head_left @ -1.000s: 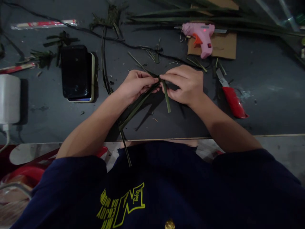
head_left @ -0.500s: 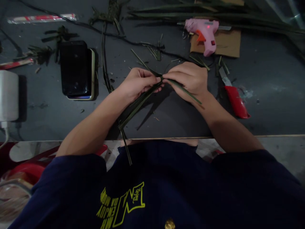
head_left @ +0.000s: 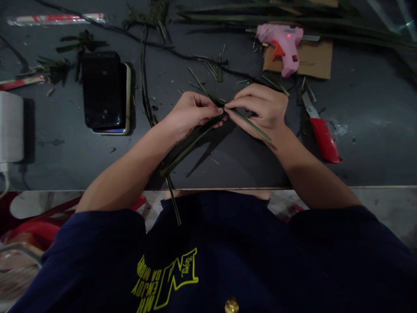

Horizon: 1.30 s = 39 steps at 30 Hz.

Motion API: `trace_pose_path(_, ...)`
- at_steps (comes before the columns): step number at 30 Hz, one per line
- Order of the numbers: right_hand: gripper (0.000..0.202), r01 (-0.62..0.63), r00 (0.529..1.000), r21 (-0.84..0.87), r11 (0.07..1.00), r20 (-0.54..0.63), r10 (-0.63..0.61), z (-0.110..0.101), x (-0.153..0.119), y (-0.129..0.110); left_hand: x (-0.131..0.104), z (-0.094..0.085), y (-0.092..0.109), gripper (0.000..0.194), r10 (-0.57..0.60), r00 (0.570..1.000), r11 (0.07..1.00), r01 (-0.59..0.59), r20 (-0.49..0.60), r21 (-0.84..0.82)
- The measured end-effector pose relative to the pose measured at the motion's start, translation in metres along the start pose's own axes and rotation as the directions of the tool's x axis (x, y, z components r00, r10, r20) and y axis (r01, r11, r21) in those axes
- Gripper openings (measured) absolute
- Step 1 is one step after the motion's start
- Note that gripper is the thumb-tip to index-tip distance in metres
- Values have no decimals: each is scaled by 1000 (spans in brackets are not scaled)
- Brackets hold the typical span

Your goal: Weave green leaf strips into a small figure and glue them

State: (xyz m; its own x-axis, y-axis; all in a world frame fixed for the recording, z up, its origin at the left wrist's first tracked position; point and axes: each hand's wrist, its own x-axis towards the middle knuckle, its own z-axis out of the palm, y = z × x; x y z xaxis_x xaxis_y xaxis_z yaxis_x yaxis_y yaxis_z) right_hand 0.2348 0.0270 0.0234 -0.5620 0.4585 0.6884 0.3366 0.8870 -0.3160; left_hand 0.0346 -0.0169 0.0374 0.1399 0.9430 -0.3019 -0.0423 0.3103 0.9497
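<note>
Long green leaf strips (head_left: 192,145) run slantwise from between my hands down toward the table's front edge. My left hand (head_left: 197,112) is closed, pinching the strips between thumb and fingers near their upper end. Right beside it, the thumb and forefinger of my right hand (head_left: 260,106) pinch the same leaf strips where they cross. One narrow strip end sticks out below the right hand, and another points up and left beyond the left hand. The fingertips of both hands nearly touch, and the exact crossing is partly hidden by them.
A pink glue gun (head_left: 288,45) lies on cardboard (head_left: 314,61) at the back right. A red-handled utility knife (head_left: 325,139) is right of my right arm. Stacked phones (head_left: 100,89) and a white charger (head_left: 11,126) lie left. A dark cable (head_left: 182,56) crosses the table among leaf scraps.
Both hands keep their pinch on the leaf strips and have shifted very slightly to the right. The protruding strip ends have turned a little.
</note>
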Motion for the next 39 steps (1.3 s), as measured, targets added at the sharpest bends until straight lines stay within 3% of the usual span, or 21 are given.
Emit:
trace_pose_path(4,19,89,996,-71,993,-26,-91,6,-4,2,9,-8,-11,22,49,996,998,-45,77,-52)
trace_pose_path(9,18,149,987,-79,986,-57,-153,8,-5,3,12,-12,-14,14,36,998,999,-35,53,-33)
trace_pose_path(13,21,22,996,-68,997,83,-16,4,-4,6,12,-11,-13,16,29,998,999,-26,62,-36)
trace_pose_path(16,27,-61,978,-82,995,194,76,1,-1,8,10,-8,-9,15,-16,1000,1000,16,13,-22)
trace_pose_path(19,31,-68,980,-78,995,180,82,-1,0,4,6,-5,-4,18,-45,999,999,45,-1,7)
trace_pose_path(25,33,-103,981,-206,973,142,134,7,-6,-6,3,-4,-2,24,31,998,999,-32,57,17)
trace_pose_path(33,39,-124,977,-188,974,151,153,8,-5,-8,-3,7,13,31,-59,997,994,54,-58,-95)
trace_pose_path(39,45,-64,967,-300,952,216,133,2,0,-13,-4,8,12,29,-46,996,995,39,-81,-91)
